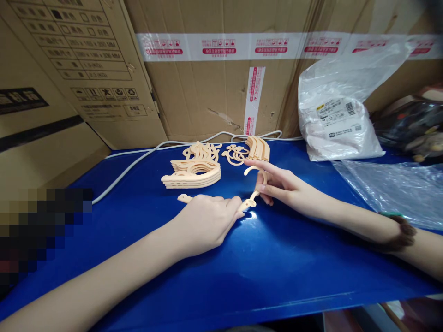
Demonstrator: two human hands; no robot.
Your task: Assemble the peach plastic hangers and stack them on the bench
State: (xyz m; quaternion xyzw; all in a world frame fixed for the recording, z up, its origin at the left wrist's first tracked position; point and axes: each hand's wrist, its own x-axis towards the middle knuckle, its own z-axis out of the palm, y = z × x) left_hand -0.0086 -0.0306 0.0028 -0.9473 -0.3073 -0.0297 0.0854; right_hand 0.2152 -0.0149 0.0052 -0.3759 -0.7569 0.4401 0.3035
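Observation:
My left hand [207,216] is closed round a cream plastic hanger arm [184,198]; one end sticks out to its left, the rest is mostly hidden by the fingers. In my right hand [282,186], a curved cream hanger hook [252,170] is pinched between thumb and fingers, its open curve facing left. The hook's lower end meets the arm's end piece [248,204]; whether the two are joined I cannot tell. Just beyond my hands lie a stack of hanger arms [197,177], a pile of hooks [202,151], several loose ring-shaped pieces [235,154] and another stack of curved arms [258,148].
A blue table surface [277,267] lies under everything. Cardboard boxes [207,92] wall off the back and left. A white cable [129,171] runs along the rear. At right are a filled plastic bag [339,120] with a label and a flat clear bag [391,189].

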